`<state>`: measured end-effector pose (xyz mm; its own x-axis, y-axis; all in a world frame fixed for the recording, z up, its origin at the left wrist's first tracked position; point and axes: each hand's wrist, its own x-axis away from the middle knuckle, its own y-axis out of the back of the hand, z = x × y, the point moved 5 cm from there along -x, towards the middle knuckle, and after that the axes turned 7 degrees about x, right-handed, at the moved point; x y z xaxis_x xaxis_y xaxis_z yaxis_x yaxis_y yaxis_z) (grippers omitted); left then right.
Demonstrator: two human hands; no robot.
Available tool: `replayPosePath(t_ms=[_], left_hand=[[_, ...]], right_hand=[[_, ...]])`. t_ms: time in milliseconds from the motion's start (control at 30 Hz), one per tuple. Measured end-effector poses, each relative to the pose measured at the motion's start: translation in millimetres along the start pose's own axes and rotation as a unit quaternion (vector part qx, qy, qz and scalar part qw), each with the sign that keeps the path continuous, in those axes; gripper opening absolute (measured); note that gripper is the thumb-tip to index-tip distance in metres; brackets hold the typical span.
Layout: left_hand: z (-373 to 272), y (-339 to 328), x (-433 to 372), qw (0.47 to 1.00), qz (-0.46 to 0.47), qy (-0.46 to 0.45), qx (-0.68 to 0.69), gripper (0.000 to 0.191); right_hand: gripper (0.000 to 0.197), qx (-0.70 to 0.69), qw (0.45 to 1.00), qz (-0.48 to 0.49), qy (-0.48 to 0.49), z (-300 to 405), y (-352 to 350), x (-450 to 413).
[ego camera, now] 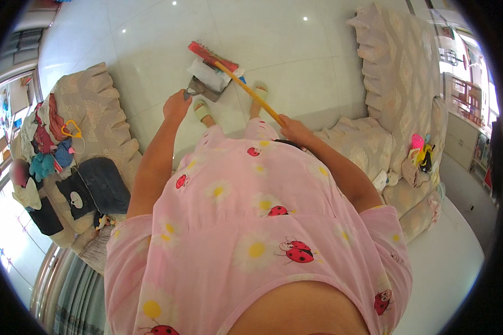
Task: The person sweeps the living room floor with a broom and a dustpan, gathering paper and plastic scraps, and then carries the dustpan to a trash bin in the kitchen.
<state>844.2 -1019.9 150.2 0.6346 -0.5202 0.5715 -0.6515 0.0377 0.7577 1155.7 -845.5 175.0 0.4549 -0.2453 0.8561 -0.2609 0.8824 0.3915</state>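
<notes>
My left hand (178,107) is closed around the grey handle of a dustpan (208,91) by the floor, left of my slippers. White crumpled material (209,74), perhaps paper or plastic, lies in the dustpan's mouth, and a small blue piece (242,79) shows at its right side. My right hand (294,130) grips the yellow stick (251,93) of a broom. Its red bristled head (213,56) rests against the far edge of the white material. Whether the bristles touch the floor I cannot tell.
Pale slippers (202,110) are on my feet on the tiled floor (285,37). A patterned sofa (402,63) stands at the right, with a bag and small items on it. Another covered seat (86,90) at the left bears clothes, a yellow hanger (72,129) and dark cushions (102,184).
</notes>
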Motion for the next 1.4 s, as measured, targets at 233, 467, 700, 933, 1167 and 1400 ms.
replayPosePath(t_ms=[233, 467, 700, 933, 1167, 1400], left_hand=[[2.9, -6.7, 0.1, 0.999, -0.009, -0.031, -0.001, 0.027], [14.3, -7.2, -2.9, 0.996, -0.026, -0.075, 0.035, 0.031], [6.8, 3.3, -19.5, 0.99, 0.006, -0.138, 0.004, 0.035], [-0.8, 18.3, -33.5, 0.978, 0.039, -0.199, -0.055, 0.025], [0.1, 24.0, -44.4, 0.974, 0.053, -0.206, -0.079, 0.026], [0.3, 21.5, -45.4, 0.972, 0.055, -0.211, -0.082, 0.026]], right_hand=[[0.039, 0.025, 0.992, -0.005, 0.122, 15.0, -4.8, 4.1], [0.034, 0.042, 0.987, -0.111, 0.112, 12.5, 2.6, 45.7], [0.04, 0.059, 0.98, -0.187, 0.022, 9.9, -11.3, 101.0], [0.038, 0.017, 0.965, -0.254, -0.069, -2.9, -55.2, 110.3], [0.033, -0.184, 0.969, -0.15, -0.065, 1.0, -92.5, 46.7], [0.034, -0.379, 0.924, -0.038, -0.043, 52.6, -81.6, 36.9]])
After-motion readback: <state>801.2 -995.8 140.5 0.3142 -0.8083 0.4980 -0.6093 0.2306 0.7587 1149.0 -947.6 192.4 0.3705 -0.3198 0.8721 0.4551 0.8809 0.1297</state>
